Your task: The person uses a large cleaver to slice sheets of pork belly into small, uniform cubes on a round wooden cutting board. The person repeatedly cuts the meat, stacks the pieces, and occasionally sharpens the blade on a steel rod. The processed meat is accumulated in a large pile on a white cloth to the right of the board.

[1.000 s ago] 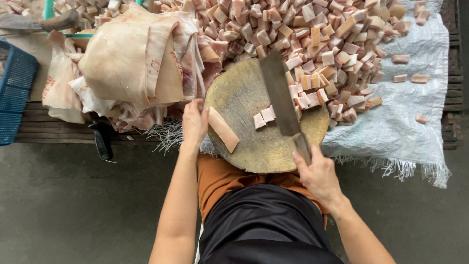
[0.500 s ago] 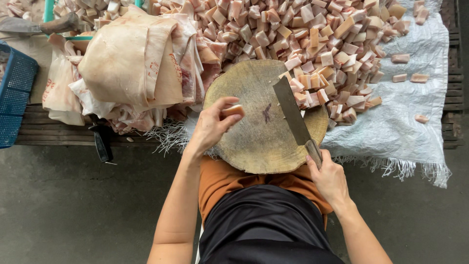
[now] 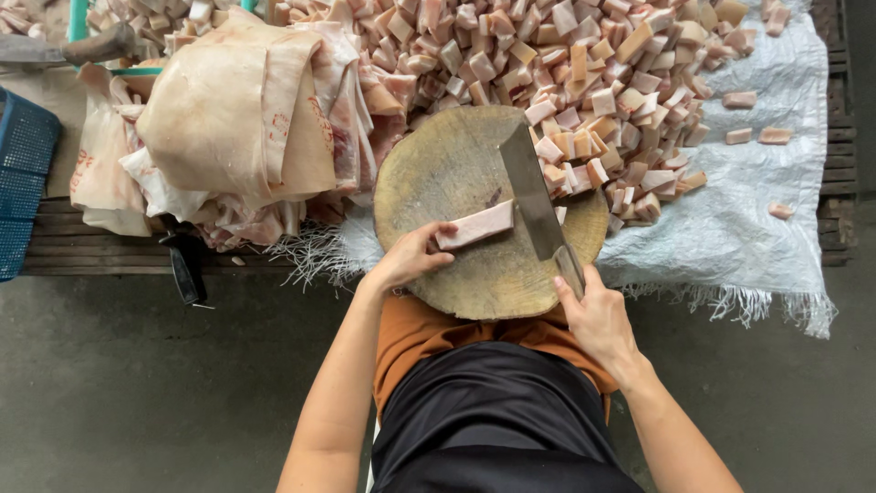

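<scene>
At the bottom of the frame sit the person's lap in a black apron over orange cloth, and both bare forearms reaching up. The right hand (image 3: 598,315), lower right of centre, is closed in a fist around the handle of a broad steel cleaver (image 3: 534,201), whose blade slants up and left across the board. The left hand (image 3: 411,258), just left of centre, has its fingers curled over the near end of a long pale pink strip of pork skin and fat (image 3: 476,225), pinning it flat; the strip's far end touches the cleaver blade. Both lie on a round, worn wooden chopping block (image 3: 438,164) in mid-frame. Beyond it, along the top and right, a heap of small cut pink cubes (image 3: 584,64) spreads over a white woven plastic sheet (image 3: 730,228). At upper left lies a pile of large uncut pale slabs (image 3: 228,119), with a blue plastic crate (image 3: 23,183) at the left edge.
</scene>
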